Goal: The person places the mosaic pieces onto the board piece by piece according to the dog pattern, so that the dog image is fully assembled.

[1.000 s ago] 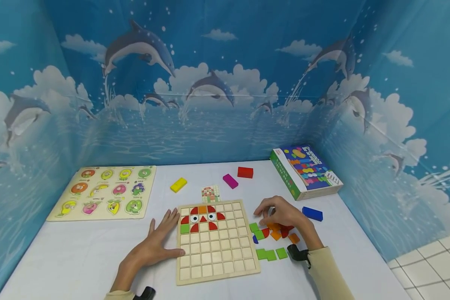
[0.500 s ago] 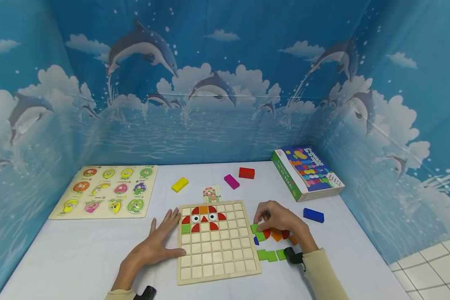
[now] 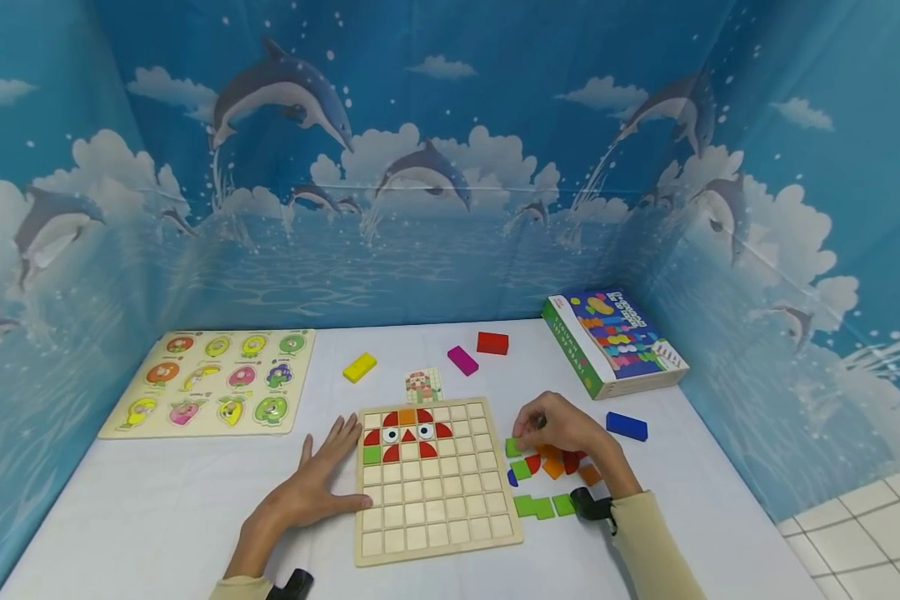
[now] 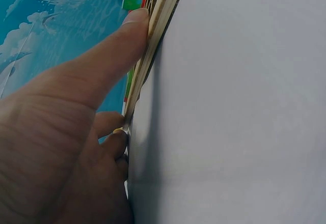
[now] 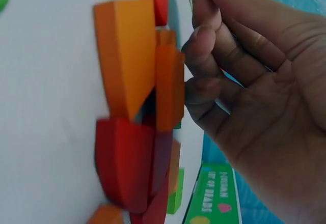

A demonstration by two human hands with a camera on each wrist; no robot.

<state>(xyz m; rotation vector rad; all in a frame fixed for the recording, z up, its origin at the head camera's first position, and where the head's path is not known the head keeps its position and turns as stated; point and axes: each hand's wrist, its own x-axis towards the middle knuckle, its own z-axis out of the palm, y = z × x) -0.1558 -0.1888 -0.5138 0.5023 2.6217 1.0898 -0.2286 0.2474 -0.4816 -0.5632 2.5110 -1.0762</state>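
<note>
My left hand [image 3: 307, 492] lies with its fingers spread along the left edge of the wooden grid board [image 3: 441, 515], thumb touching that edge. In the left wrist view the thumb [image 4: 119, 38] presses on the board's side. Red shapes, an orange square, a green square [image 3: 372, 455] and two eye tiles sit in the board's upper rows. Right of the board, my right hand [image 3: 558, 422] pinches a green square tile [image 3: 512, 448], partly hidden by the fingertips. Below it lie another green tile [image 3: 521, 470], a red piece [image 3: 533, 463] and orange tiles [image 5: 125, 56].
A pattern card [image 3: 423, 386] lies behind the board. Yellow [image 3: 360, 367], magenta [image 3: 462, 361], red [image 3: 492, 343] and blue [image 3: 626, 426] blocks are scattered around. A fruit puzzle board [image 3: 210, 383] is at left, a game box [image 3: 613, 342] at back right. Several green tiles [image 3: 543, 507] lie nearer.
My right hand has come down to the green tiles, then drawn one slightly away from its neighbour, towards the back. The left hand and the board stay in place.
</note>
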